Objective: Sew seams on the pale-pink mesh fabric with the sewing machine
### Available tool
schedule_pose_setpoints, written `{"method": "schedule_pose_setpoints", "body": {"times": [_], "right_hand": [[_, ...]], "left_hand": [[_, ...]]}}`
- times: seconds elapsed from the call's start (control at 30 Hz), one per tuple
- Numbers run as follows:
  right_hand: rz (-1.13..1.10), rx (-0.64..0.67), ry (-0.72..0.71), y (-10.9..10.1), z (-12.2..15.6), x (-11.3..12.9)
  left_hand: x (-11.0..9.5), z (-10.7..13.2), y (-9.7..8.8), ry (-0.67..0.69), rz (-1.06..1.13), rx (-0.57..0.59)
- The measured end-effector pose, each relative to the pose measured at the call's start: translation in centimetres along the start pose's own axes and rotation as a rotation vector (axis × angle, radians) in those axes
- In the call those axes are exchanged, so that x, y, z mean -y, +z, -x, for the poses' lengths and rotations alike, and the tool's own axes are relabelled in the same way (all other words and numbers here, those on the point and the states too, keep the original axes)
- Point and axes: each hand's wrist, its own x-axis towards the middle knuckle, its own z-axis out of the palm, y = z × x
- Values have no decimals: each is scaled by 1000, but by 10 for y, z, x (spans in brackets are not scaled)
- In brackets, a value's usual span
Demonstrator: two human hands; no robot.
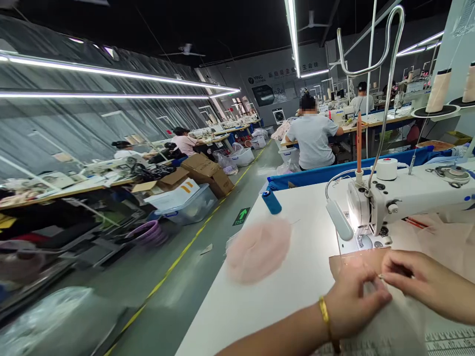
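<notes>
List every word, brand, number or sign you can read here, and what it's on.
"YING CLOTHING": grey back wall.
"生命线": same wall; preceding characters unclear.
"JUKI": white background sewing machine.
Green rectangular floor sign: pale arrow; characters too small.
White measuring scale, bottom right: numbers too blurred.
Pale pillar, upper right: print too small.

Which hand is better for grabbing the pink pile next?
Probably the left hand: it's nearer the pink pile, while the right hand is farther across. Both seem to pinch cloth, though.
</notes>
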Motion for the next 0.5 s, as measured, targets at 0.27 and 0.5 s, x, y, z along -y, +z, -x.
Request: {"method": "schedule_pose_setpoints", "body": {"times": [0.27, 0.5], "right_hand": [[216, -67, 53, 24, -84, -10], [311, -177, -22, 24, -69, -22]], "left_hand": [[43, -21, 2, 74, -502, -249], [55, -14, 1, 415, -587, -257]]}}
